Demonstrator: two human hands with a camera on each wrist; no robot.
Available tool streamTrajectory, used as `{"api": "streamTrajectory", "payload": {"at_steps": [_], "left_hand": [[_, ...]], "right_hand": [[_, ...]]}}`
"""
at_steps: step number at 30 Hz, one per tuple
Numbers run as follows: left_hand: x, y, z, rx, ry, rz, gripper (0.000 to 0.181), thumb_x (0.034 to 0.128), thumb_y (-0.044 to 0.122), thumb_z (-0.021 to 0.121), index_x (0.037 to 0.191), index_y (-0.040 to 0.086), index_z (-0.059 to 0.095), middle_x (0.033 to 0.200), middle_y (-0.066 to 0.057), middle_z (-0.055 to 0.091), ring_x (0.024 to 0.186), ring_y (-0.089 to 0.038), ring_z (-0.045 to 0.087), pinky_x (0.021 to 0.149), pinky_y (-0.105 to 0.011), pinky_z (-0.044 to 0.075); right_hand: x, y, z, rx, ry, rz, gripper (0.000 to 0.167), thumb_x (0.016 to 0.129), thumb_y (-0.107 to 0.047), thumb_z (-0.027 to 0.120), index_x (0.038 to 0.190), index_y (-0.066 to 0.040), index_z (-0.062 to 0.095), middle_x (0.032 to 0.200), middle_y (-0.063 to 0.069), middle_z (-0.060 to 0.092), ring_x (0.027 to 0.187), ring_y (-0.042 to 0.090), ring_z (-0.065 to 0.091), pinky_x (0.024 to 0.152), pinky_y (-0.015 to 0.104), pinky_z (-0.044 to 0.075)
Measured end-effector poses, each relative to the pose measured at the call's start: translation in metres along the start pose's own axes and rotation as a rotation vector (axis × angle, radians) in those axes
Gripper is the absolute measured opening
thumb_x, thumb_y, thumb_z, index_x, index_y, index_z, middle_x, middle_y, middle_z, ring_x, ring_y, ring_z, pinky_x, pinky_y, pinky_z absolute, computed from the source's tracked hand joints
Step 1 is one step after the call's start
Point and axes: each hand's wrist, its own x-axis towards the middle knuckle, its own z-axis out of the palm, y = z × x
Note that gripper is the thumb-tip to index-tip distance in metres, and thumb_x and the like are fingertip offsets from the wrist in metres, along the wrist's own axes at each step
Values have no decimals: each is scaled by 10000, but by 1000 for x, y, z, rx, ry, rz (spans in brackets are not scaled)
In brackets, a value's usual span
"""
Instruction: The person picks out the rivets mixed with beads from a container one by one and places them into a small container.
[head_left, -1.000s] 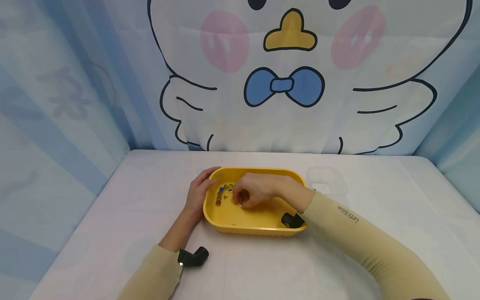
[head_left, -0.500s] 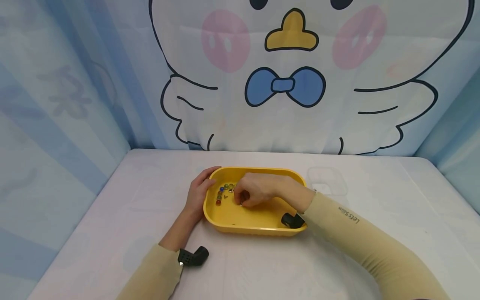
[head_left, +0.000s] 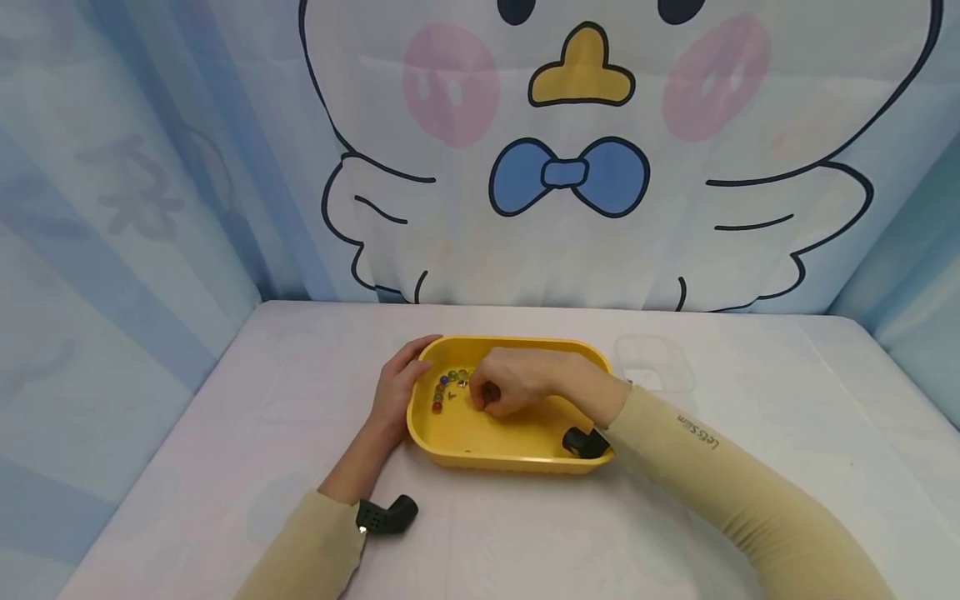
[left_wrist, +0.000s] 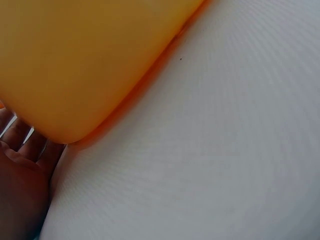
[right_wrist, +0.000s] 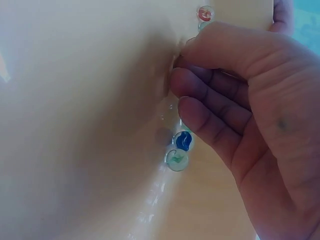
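A yellow tray (head_left: 510, 460) holds a curved row of small glass marbles (head_left: 444, 380) near its left end. My left hand (head_left: 393, 385) grips the tray's left edge, thumb over the rim; in the left wrist view the fingers of that hand (left_wrist: 27, 165) lie along the outer wall (left_wrist: 90, 65). Over the tray's middle, just right of the row, my right hand (head_left: 517, 382) is low with curled fingers. The right wrist view has this hand (right_wrist: 265, 110) pinching a small glassy thing, mostly hidden at the fingertips, beside a blue-swirled marble (right_wrist: 183, 141) and a green-swirled one (right_wrist: 177, 160).
A clear plastic container (head_left: 655, 363) stands on the white table (head_left: 570, 533) behind the tray's right end. Black wrist cameras are on both wrists, the right one (head_left: 587, 442) over the tray's front right corner. A patterned curtain (head_left: 570, 250) rises behind the table.
My right hand has shifted very slightly to the right, and the small shiny thing seen at its fingertips before is now out of sight in the head view. My left hand stays put.
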Motion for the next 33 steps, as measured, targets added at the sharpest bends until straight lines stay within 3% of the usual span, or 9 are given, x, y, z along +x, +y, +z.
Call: {"api": "streamTrajectory", "payload": {"at_steps": [22, 33], "left_hand": [[-2, -4, 0, -40, -8, 1, 454, 974, 56, 405, 1405, 4, 537, 1447, -136, 516, 1292, -276, 479, 1140, -400, 350], [-1, 0, 1, -4, 2, 18, 453, 974, 62, 410, 1403, 11, 545, 1437, -134, 528, 1288, -270, 485, 1140, -400, 349]], "right_hand": [[-6, -2, -1, 176, 104, -50, 82, 897, -36, 683, 971, -67, 699, 852, -63, 606, 764, 89, 545, 698, 240, 502], [-12, -5, -13, 233, 185, -94, 125, 887, 2, 679, 1005, -26, 708, 867, -45, 640, 780, 112, 564, 724, 261, 533]]}}
